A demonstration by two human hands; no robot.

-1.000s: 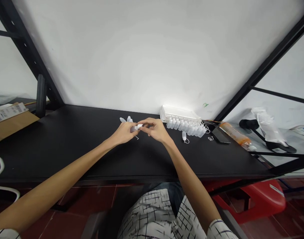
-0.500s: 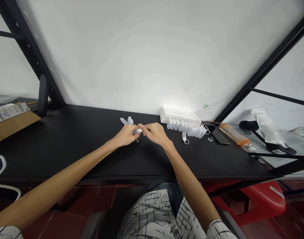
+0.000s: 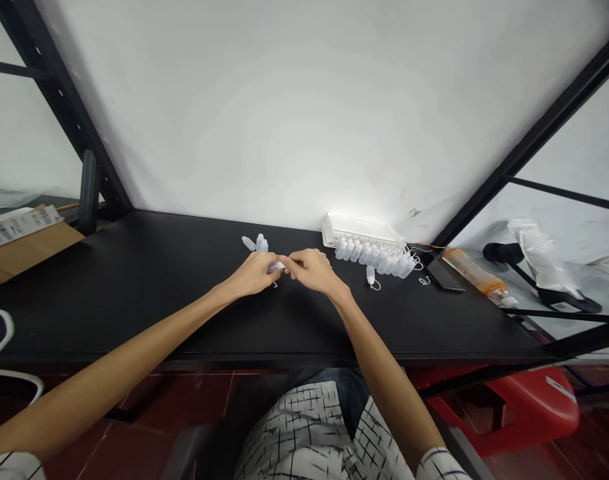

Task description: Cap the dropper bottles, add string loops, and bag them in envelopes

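Observation:
My left hand (image 3: 255, 272) is closed around a small translucent white plastic bottle (image 3: 275, 267), its capped end pointing right. The fingers of my right hand (image 3: 309, 268) are pinched together at that capped end, touching it; what exactly lies between the fingertips is partly hidden. A bit of white cord (image 3: 325, 255) shows just behind my right hand. Beyond my left hand, another small bottle (image 3: 262, 244) stands upright and one more bottle (image 3: 248, 243) lies tilted next to it.
A row of several small bottles (image 3: 374, 257) with cord loops leans by a stack of white flat packs (image 3: 362, 230). One single bottle (image 3: 370, 275) lies in front. A phone (image 3: 443, 275) and an orange-ended clear tube (image 3: 474, 272) are at right; a cardboard box (image 3: 34, 243) is at left.
The fingers of my right hand have shifted slightly at the bottle's capped end, and white cord now shows behind that hand. My left hand keeps its hold; the view has moved a little.

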